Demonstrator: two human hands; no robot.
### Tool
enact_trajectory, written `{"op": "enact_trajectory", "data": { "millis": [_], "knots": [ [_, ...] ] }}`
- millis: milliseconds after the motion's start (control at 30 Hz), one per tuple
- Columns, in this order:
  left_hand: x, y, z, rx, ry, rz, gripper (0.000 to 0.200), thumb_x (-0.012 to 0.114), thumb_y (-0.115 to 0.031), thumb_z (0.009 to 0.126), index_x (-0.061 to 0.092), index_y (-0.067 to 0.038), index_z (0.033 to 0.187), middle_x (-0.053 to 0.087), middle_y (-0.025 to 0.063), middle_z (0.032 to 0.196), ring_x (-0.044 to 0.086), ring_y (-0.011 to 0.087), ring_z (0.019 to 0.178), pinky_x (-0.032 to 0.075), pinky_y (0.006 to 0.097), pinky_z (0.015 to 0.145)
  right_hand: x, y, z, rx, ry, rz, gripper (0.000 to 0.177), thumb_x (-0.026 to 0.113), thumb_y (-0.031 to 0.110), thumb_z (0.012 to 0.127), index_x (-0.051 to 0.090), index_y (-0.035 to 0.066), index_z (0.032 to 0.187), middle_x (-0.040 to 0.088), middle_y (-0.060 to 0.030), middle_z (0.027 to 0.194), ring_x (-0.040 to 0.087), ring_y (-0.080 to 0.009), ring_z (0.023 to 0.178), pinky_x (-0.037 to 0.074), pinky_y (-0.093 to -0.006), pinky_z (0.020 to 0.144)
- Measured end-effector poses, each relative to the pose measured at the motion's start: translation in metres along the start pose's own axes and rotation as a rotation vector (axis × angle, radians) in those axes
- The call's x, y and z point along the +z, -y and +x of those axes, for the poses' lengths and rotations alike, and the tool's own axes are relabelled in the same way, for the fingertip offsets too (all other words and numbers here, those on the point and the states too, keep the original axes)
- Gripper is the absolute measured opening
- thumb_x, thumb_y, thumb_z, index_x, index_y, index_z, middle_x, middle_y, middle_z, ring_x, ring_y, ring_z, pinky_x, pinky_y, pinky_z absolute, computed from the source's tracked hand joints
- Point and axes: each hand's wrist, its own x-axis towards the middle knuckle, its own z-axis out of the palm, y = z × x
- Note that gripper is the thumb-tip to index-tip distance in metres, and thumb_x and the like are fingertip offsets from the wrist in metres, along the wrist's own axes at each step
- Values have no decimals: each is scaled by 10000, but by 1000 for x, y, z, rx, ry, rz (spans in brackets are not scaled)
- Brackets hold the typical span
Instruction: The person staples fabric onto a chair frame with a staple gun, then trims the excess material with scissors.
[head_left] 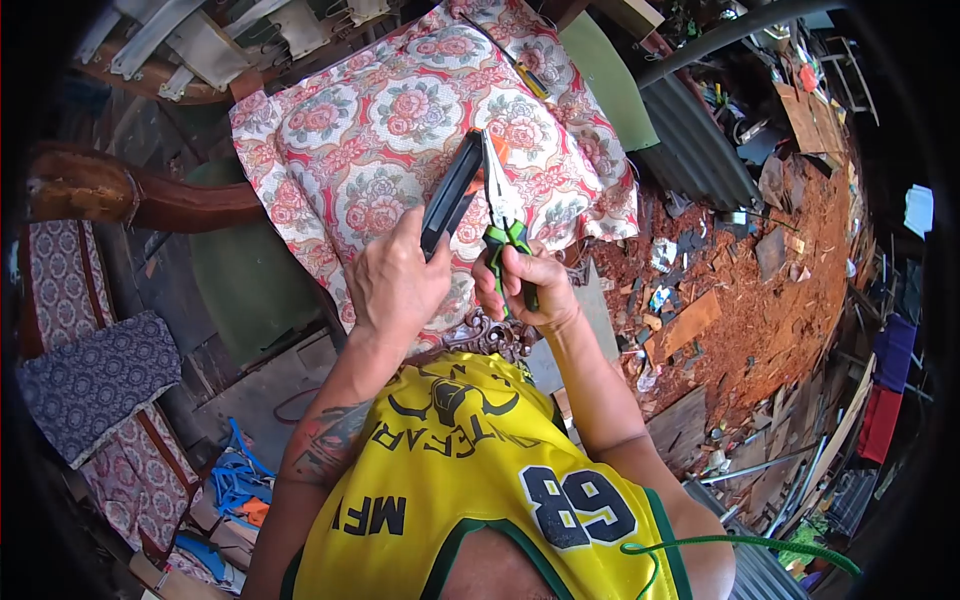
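My left hand [397, 280] is closed on the lower end of a staple gun [452, 190], a long black tool with orange parts, held upright and tilted to the right. My right hand [530, 288] grips long-nose pliers [503, 205] by their green and black handles. The jaws point away from me, and their tip lies right at the staple gun's upper end. Beneath both tools spreads a floral fabric-covered cushion [410, 110] in red, cream and pink. A screwdriver [532, 80] with a yellow and black handle rests near its far edge.
A curved wooden piece [150, 195] reaches in from the left. Green padded panels [245, 270] flank the cushion. Reddish ground [740, 290] strewn with scraps lies at right, beside corrugated sheeting [695, 140]. Blue straps [238, 478] lie at lower left. A green cord [750, 541] crosses my shoulder.
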Motion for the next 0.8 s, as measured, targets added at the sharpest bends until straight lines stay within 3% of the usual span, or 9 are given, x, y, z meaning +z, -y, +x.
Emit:
{"op": "enact_trajectory", "data": {
  "millis": [100, 133, 200, 233, 333, 600, 667, 733, 800],
  "knots": [
    [-33, -7, 16, 24, 262, 30, 573, 830, -458, 832, 708, -28, 1191, 712, 222, 766, 713, 398, 691, 556, 488, 681, 3, -3, 5, -22, 31, -29, 407, 690, 310, 1004, 561, 44, 724, 658, -164, 872, 642, -251, 644, 550, -362, 562],
    [-44, -4, 24, 5, 353, -74, 566, 775, -458, 916, 704, 12, 1224, 755, 210, 881, 726, 314, 733, 558, 416, 723, 4, -2, 6, -12, 14, -50, 405, 691, 309, 1004, 560, 45, 725, 662, -164, 873, 645, -248, 646, 554, -359, 567],
    [-17, 31, 34, -42, 262, -632, 487, 677, -472, 997, 733, -23, 1177, 760, 152, 853, 758, 288, 830, 569, 415, 729, 4, -3, 4, -29, 20, -20, 391, 695, 302, 1001, 575, 36, 741, 668, -159, 865, 651, -243, 650, 554, -360, 566],
    [-45, 20, 55, -100, 387, -440, 479, 610, -417, 1056, 731, 30, 1181, 783, 139, 929, 756, 200, 892, 568, 333, 771, 4, -2, 3, -3, 5, -8, 405, 698, 304, 998, 584, 35, 717, 657, -166, 871, 647, -256, 653, 550, -369, 554],
    [-7, 47, 120, 9, 139, -657, 392, 645, -299, 1053, 730, 74, 1136, 788, 132, 943, 747, 150, 852, 574, 295, 762, 9, -1, 3, 1, -25, -55, 425, 722, 307, 984, 586, 36, 687, 645, -172, 870, 643, -258, 638, 547, -366, 538],
    [50, -5, 257, 408, 193, -416, 252, 686, -225, 1021, 738, -49, 1193, 764, 68, 1001, 739, 141, 886, 597, 284, 809, 14, -8, 11, -13, -39, -69, 293, 694, 250, 1014, 667, -30, 931, 682, -134, 849, 652, -210, 665, 557, -341, 612],
    [63, -21, 274, 525, 197, -246, 236, 697, -210, 1004, 743, -85, 1199, 766, 73, 1055, 745, 166, 938, 597, 306, 858, 19, -6, 13, -4, -45, -81, 283, 698, 245, 1012, 649, -11, 901, 681, -133, 854, 652, -212, 668, 557, -339, 615],
    [92, -24, 293, 877, 111, 84, 253, 713, -201, 963, 745, -152, 1210, 735, 76, 1186, 704, 239, 1115, 556, 381, 987, 22, -9, 16, -33, -50, -117, 416, 666, 270, 1027, 527, 54, 700, 643, -166, 862, 630, -246, 662, 539, -361, 566],
    [128, -26, 319, 977, 234, 75, 282, 709, -252, 956, 731, -185, 1229, 693, 45, 1285, 616, 263, 1249, 495, 434, 1065, 22, -12, 15, -52, -44, -82, 383, 697, 263, 1012, 544, 49, 733, 665, -139, 848, 645, -203, 671, 537, -332, 605]
  ]
}}
